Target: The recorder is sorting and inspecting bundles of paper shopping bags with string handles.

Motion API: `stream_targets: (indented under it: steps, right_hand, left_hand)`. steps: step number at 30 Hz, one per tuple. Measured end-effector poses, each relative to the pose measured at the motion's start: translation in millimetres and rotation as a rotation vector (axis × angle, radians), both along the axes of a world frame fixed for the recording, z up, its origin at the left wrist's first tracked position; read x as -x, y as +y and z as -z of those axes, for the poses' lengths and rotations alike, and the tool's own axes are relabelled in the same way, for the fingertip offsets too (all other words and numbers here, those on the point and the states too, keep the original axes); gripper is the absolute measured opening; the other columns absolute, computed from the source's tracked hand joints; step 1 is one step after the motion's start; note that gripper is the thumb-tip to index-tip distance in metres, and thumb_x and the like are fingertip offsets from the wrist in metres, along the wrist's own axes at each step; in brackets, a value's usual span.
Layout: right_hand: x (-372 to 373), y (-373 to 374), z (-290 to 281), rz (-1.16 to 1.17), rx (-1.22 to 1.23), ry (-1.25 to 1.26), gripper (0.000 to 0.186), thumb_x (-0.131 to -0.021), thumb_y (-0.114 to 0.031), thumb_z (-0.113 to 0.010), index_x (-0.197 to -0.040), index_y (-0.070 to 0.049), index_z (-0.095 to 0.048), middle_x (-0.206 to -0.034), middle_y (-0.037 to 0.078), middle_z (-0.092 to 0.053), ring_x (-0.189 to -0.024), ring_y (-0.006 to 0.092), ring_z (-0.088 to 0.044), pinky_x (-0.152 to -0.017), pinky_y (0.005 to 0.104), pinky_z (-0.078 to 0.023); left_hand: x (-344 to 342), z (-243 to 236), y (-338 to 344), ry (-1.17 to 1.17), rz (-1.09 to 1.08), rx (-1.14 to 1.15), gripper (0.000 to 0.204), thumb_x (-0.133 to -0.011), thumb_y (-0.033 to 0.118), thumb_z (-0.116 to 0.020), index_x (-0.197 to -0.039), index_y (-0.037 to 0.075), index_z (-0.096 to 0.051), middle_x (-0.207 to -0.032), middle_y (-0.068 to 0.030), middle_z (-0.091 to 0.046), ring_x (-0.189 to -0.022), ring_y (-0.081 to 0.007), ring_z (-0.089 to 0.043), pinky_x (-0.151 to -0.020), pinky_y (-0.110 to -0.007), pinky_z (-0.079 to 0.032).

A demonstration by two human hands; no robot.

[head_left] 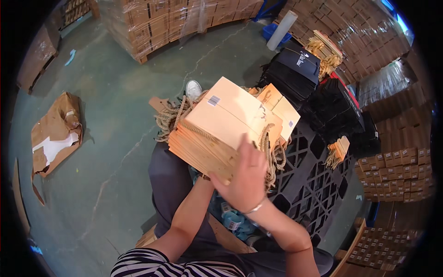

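I'm seeing the stack of tan panels [224, 108] at frame centre. My right hand [244, 182] is showing unclenched before its lower edge; my left hand is hiding behind it, grip unclear. For steadiness, I'm favouring squared edges and free rope handles [168, 119].

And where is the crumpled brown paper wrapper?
In the head view, the wrapper lies on the green-grey floor at left, apart from the stack of flat tan pieces with rope near the right hand.

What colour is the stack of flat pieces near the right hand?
The stack is pale tan, more orange at its edges; head view.
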State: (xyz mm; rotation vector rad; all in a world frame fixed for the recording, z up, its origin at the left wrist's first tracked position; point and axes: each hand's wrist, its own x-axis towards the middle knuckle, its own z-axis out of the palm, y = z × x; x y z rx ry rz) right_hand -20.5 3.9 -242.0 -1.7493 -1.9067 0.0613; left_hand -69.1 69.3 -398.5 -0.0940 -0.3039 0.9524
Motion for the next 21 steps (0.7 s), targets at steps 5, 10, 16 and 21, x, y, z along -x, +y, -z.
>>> stream_targets:
  steps: [5, 10, 16, 21]
  right_hand:
    - [-61.6, -8.7, 16.4, 0.058, -0.046, 0.533, 0.074, -0.078, -0.033, -0.062, -0.135, 0.004, -0.032, -0.116, 0.024, -0.045, -0.104, 0.0367, -0.043, -0.094, 0.0474, -0.033]
    - [-148.6, -74.3, 68.1, 0.078, -0.088, 1.253, 0.068, -0.082, -0.040, -0.055, -0.134, -0.001, -0.036, -0.120, 0.019, -0.047, -0.107, 0.0333, -0.046, -0.094, 0.0467, -0.036]
    - [-152.6, -208.3, 165.7, 0.133, -0.259, 2.142, 0.063, -0.087, -0.048, -0.047, -0.134, -0.006, -0.040, -0.126, 0.013, -0.049, -0.112, 0.0293, -0.049, -0.094, 0.0460, -0.040]
    - [-162.5, -251.2, 231.2, 0.030, -0.349, 2.776, 0.061, -0.091, -0.054, -0.042, -0.134, -0.010, -0.043, -0.130, 0.009, -0.051, -0.114, 0.0266, -0.051, -0.094, 0.0455, -0.043]
  left_hand:
    - [-1.3, -15.9, 2.8, -0.242, 0.235, 0.039, 0.071, -0.085, 0.054, -0.048, -0.140, 0.011, -0.031, -0.135, -0.0127, -0.044, -0.126, -0.0278, -0.041, -0.110, -0.041, -0.028]
    - [-17.6, -52.1, -23.1, 0.282, -0.033, -0.413, 0.070, -0.089, 0.052, -0.044, -0.141, 0.009, -0.026, -0.139, -0.0127, -0.037, -0.128, -0.0261, -0.036, -0.111, -0.040, -0.024]
    - [-51.9, -65.8, -96.7, 0.873, -0.306, -1.005, 0.068, -0.094, 0.048, -0.039, -0.143, 0.005, -0.020, -0.145, -0.0126, -0.027, -0.130, -0.0239, -0.031, -0.112, -0.039, -0.018]
    - [-81.1, -1.8, -132.7, 0.997, 0.056, -0.985, 0.062, -0.097, 0.042, -0.034, -0.143, 0.004, -0.019, -0.145, -0.0097, -0.026, -0.130, -0.0225, -0.031, -0.110, -0.036, -0.020]
